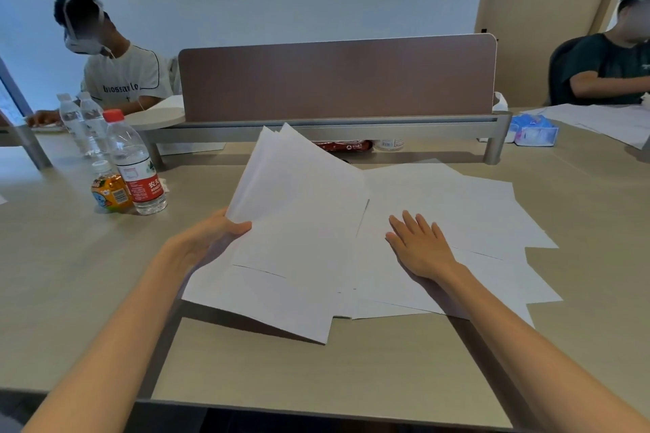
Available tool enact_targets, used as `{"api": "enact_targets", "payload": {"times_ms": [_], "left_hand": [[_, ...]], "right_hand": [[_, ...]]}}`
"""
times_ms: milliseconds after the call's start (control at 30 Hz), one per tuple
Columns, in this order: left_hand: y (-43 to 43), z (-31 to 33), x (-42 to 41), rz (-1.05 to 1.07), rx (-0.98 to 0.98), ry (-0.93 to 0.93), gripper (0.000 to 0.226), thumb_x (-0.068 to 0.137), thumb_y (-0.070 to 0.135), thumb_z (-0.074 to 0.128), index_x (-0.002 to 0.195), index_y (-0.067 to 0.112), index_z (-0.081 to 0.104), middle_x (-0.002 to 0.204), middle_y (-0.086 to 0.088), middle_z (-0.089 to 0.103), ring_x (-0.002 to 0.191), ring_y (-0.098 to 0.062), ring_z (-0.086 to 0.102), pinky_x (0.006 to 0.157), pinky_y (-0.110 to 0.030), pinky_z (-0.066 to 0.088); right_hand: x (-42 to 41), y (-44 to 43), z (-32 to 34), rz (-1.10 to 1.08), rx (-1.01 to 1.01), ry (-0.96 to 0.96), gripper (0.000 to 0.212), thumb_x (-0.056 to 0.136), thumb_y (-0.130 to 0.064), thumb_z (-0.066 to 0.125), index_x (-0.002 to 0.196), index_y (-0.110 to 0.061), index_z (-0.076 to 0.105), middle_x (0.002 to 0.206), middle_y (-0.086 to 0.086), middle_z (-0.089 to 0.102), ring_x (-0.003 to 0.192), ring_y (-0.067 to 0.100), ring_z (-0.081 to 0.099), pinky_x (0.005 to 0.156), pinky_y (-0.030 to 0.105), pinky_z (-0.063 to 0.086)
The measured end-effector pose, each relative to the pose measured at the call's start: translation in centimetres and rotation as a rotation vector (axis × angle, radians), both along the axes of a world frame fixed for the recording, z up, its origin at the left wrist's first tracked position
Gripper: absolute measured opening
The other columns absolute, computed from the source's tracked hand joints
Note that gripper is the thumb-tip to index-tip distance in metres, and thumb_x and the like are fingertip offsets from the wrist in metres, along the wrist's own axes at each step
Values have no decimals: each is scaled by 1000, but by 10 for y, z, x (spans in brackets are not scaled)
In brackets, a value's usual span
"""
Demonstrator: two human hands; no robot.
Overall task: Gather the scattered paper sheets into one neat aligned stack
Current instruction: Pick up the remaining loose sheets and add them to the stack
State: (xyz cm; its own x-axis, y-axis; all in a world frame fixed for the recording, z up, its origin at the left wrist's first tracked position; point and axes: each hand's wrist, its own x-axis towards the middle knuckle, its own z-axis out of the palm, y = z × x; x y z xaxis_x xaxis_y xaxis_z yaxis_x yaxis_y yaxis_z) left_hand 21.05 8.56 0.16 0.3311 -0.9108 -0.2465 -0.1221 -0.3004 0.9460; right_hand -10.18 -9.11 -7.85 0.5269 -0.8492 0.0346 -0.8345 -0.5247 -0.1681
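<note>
Currently, left hand (211,235) grips a bundle of sheets (299,204) at its left edge, fingers closed on it, far end tilted up off the tabletop (88,274). Right hand (420,244) lies flat, fingers extended, on loose sheets (475,207) fanned across the tabletop, right of the bundle. Bottles (133,165) stand far left

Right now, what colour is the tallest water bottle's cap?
Red, on the tallest water bottle, clearest in the head view.
</note>
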Motion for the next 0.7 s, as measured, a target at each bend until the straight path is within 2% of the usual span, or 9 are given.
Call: {"api": "enact_targets", "payload": {"times_ms": [67,133,200,267,433,500,567,600,700], "left_hand": [[4,5,3,48,-55,10,25,96,4,51,118,16,47,106,-5,61,95,-19,58,86,-35,49],[9,10,11,134,-119,15,22,96,2,50,113,16,48,104,-1,59,93,-16,56,101,-36,38],[13,14,23,198,-158,32,31,96,5,53,125,16,46,114,-3,57,106,-21,53,109,-39,31],[18,18,32,231,-197,42,47,95,7,55,139,16,41,126,-4,55,123,-25,48,113,-43,29],[21,31,33,288,-322,75,53,96,5,52,146,13,35,139,-6,50,132,-25,41,117,-45,25],[18,33,29,288,-329,85,51,97,6,51,145,12,36,138,-5,50,132,-24,41,116,-44,25],[16,34,19,271,-316,78,49,98,7,50,144,13,36,132,-4,51,127,-23,43,114,-43,26],[15,32,14,251,-313,85,48,98,6,50,143,13,37,129,-3,53,125,-23,46,111,-41,30],[10,23,-4,169,-290,128,42,98,2,47,139,10,43,125,-10,61,108,-24,61,94,-36,47]], "right_hand": [[0,2,-1,-4,-9,8,56,102,-45,10,155,-26,6,163,4,-3,150,27,-4,120,46,0],[1,3,-1,-7,-15,8,56,102,-46,9,155,-26,5,163,3,-4,150,27,-5,120,46,-1],[0,5,0,-6,-16,11,56,102,-46,9,155,-26,5,163,3,-4,150,27,-5,120,46,-1],[0,5,1,-4,-19,15,56,102,-46,9,155,-26,5,163,3,-4,150,27,-5,120,45,-1],[0,5,0,-12,-4,17,56,102,-45,9,155,-27,4,163,3,-4,150,26,-5,120,45,-1],[0,3,2,-8,4,1,55,103,-44,14,154,-24,12,163,4,3,150,27,0,119,45,2],[-1,2,7,12,-3,-135,47,102,-39,27,143,-16,36,155,8,30,145,31,22,116,43,17],[-2,2,11,16,10,-272,40,101,-36,35,133,-15,46,146,7,43,139,30,36,112,41,26],[-2,5,32,-27,237,-762,37,99,-29,49,130,-10,53,137,7,55,122,22,54,97,29,42]]}}
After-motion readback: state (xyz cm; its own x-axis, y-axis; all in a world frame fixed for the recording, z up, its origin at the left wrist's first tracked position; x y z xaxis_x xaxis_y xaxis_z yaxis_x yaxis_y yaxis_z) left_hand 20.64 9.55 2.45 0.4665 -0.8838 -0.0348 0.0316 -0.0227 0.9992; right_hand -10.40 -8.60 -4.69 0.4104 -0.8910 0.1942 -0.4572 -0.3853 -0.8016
